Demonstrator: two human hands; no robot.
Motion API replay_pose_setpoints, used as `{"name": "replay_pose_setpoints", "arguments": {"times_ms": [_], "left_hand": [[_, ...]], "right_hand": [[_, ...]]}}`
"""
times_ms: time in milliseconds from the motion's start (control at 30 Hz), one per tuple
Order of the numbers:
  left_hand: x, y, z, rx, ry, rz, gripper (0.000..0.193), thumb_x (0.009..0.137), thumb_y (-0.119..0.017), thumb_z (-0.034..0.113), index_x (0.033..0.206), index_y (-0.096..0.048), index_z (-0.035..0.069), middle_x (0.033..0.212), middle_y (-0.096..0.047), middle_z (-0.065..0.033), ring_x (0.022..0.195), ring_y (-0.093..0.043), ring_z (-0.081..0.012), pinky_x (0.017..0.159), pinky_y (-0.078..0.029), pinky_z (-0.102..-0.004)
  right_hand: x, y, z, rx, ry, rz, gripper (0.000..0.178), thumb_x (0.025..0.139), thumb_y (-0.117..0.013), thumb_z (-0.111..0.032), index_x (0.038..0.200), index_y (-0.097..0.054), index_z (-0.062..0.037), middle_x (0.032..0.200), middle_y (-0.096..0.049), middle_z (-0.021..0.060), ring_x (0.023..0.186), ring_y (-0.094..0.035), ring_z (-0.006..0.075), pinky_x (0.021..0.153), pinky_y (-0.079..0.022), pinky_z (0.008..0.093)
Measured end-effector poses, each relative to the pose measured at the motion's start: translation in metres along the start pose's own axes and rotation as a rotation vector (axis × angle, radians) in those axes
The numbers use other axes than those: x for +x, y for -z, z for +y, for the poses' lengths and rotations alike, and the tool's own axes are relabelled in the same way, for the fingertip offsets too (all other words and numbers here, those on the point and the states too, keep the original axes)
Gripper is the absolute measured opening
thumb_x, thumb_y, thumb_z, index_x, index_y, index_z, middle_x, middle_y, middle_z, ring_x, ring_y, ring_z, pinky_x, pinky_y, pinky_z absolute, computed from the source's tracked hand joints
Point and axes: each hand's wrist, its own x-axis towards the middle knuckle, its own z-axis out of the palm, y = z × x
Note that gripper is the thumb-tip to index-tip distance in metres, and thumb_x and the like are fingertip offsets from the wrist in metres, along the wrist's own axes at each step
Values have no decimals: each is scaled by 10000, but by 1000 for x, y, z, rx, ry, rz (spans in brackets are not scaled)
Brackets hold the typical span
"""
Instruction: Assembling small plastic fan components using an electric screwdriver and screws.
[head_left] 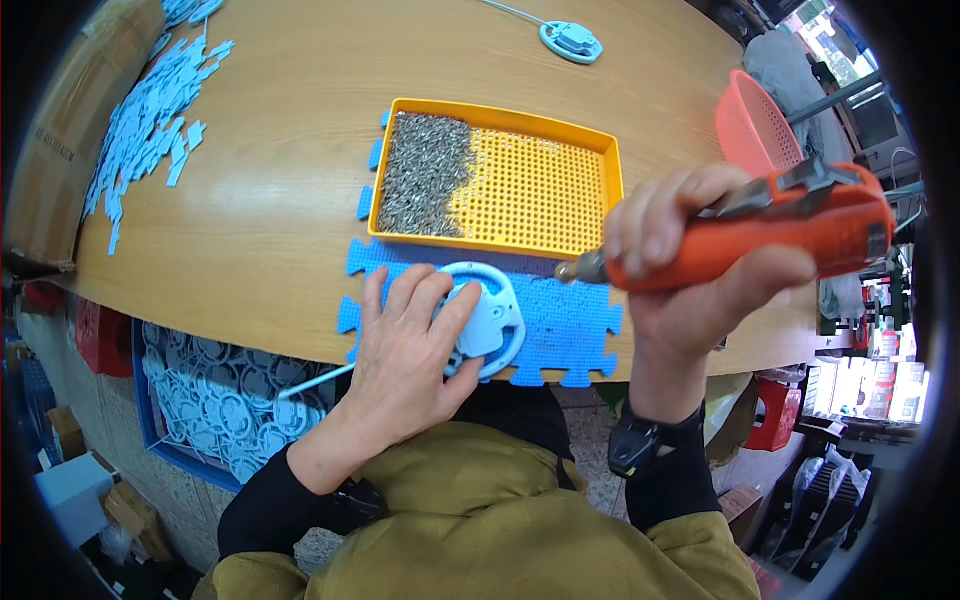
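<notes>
A light blue round plastic part [490,325] with an outer ring, a raised centre housing and a thin rod lies on the blue foam mat [575,325]. My left hand [405,350] steadies it, thumb at the near rim and fingers over its left side, covering much of it. To the right, raised above the table, my right hand [685,265] is wrapped round an orange electric screwdriver [825,235]. The tool's tip points left, over the mat's far right edge and apart from the part. Just beyond stands a yellow perforated tray [614,170], with a pile of small metal screws [425,175] in its left side.
Many flat light blue pieces [150,120] lie at far left beside a cardboard box [80,130]. Another round blue part [572,42] rests at the far edge. A pink basket [757,125] stands at right. Below the table's left edge, a blue bin [147,415] holds many similar parts.
</notes>
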Motion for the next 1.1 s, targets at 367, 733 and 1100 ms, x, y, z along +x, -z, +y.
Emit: {"name": "replay_pose_setpoints", "arguments": {"times_ms": [367,733,1100], "left_hand": [[-8,-11,-1,1,-18,87,589,630,-783,257,1133,-555,53,1095,-514,-119,1057,-473,-328,901,-348,-459],[-4,-11,-5,-21,-21,68,597,633,-783,252,1148,-556,54,1108,-515,-130,1073,-471,-337,901,-367,-454],[-6,-14,-2,-65,-20,81,604,623,-785,209,1145,-536,36,1128,-515,-154,1090,-472,-370,915,-412,-449]], "right_hand": [[-33,-26,15,-31,-169,-9,694,714,-712,-602,997,-495,-7,682,-563,69,612,-562,154,520,-461,259],[-30,-30,17,-88,-192,33,699,695,-720,-616,980,-494,-19,667,-553,62,581,-542,151,493,-432,248],[-33,-35,20,-294,-111,-42,693,751,-471,-752,913,-442,-80,589,-459,11,494,-461,123,463,-401,266]]}}
